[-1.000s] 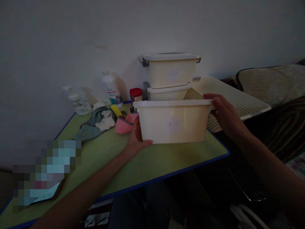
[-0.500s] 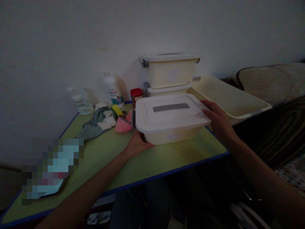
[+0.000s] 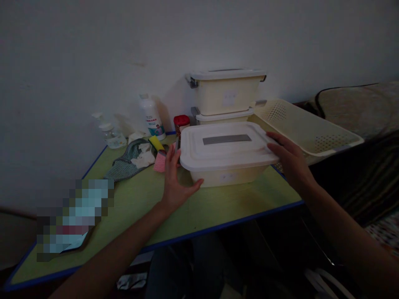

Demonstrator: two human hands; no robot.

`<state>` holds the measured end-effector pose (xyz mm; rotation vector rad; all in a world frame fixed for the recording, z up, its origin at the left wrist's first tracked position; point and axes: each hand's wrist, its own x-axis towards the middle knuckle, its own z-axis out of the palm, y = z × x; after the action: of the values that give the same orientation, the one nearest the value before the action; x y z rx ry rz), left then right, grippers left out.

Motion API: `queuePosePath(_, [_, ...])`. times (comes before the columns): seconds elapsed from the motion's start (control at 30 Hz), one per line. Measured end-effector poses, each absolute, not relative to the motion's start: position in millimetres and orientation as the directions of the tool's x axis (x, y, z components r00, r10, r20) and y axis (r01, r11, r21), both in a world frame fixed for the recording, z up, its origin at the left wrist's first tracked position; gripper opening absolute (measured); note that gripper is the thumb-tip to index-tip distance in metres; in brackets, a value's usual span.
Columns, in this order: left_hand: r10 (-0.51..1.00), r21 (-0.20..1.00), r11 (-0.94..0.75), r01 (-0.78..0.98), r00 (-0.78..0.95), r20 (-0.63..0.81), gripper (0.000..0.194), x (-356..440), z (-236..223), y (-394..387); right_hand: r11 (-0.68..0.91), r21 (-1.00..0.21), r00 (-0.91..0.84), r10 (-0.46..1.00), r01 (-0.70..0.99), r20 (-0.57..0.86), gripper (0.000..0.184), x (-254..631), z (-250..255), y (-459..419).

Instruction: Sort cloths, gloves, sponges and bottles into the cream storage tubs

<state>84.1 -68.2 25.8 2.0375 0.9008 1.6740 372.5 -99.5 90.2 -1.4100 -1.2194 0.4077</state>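
A cream storage box (image 3: 230, 176) stands on the table in front of me, covered by a white lid (image 3: 224, 155) with a grey strip on top. At its left end, my left hand (image 3: 176, 185) is open, fingers upright beside the grey latch (image 3: 178, 145) and thumb stretched towards the box's lower front corner. My right hand (image 3: 288, 160) grips the right end at the lid's rim; its fingertips lie on the edge and the latch there is hidden.
Two similar lidded boxes (image 3: 229, 97) are stacked behind. A perforated cream basket (image 3: 311, 124) stands right. Along the wall are a white bottle (image 3: 152, 116), a pump bottle (image 3: 114, 137) and a red-topped container (image 3: 181, 121). Cloths (image 3: 127, 160), a yellow sponge (image 3: 156, 143) and a pixelated device (image 3: 84, 207) lie left.
My left hand has risen from the box's lower left side, its fingers now up by the latch and spread from the thumb. The right hand stays at the right end.
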Motion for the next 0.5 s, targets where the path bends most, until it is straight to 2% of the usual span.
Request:
queuePosePath(0.07, [0.655, 0.593, -0.73, 0.341, 0.102, 0.748, 0.089, 82.1, 29.7, -69.3, 0.21, -0.895, 0.408, 0.833, 0.394, 0.375, 0.04, 372.3, 89.6, -99.5])
queuePosePath(0.23, [0.628, 0.541, -0.749, 0.382, 0.15, 0.764, 0.075, 76.1, 40.4, -72.1, 0.226, -0.9, 0.402, 0.835, 0.373, 0.376, 0.039, 371.9, 89.7, -101.8])
queuePosePath(0.5, [0.6, 0.454, -0.755, 0.473, 0.22, 0.769, 0.078, 70.3, 38.5, -71.3, 0.235, -0.844, 0.368, 0.82, 0.482, 0.438, 0.042, 373.0, 93.1, -103.2])
